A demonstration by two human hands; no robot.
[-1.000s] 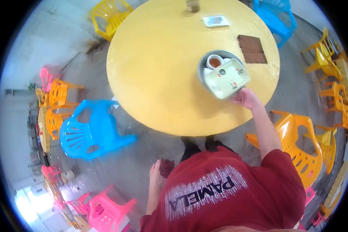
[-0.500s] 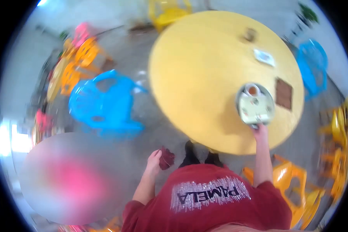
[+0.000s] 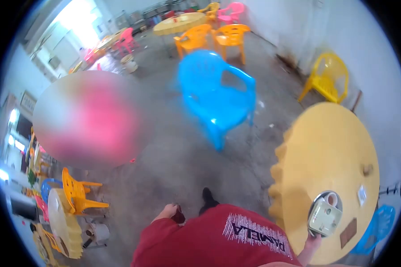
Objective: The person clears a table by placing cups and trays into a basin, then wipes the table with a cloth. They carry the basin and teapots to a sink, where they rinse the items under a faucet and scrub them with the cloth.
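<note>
My left hand (image 3: 168, 211) is closed on a dark red cloth (image 3: 178, 216), low in front of the red shirt. At the lower right, my right hand (image 3: 313, 240) grips the near edge of a round metal tray (image 3: 313, 205) over the yellow round table (image 3: 321, 147). On that tray lie a pale green rectangular dish (image 3: 325, 219) and a white cup (image 3: 331, 199) with something reddish-brown inside. Beside the tray on the tabletop is a brown flat piece (image 3: 348, 233). A small white packet (image 3: 362, 195) and a small brownish object (image 3: 367, 169) lie farther right.
A blue chair (image 3: 218, 91) stands on the floor ahead. A yellow chair (image 3: 327, 78) is near the right wall. Orange chairs (image 3: 194, 40) surround a far table (image 3: 179, 23). Another orange chair (image 3: 78, 193) stands at left. A blurred patch covers the upper left.
The view has swung left, so the yellow table now sits at the lower right and the blue chair nearer the middle. Both hands keep their holds on the cloth and the tray.
</note>
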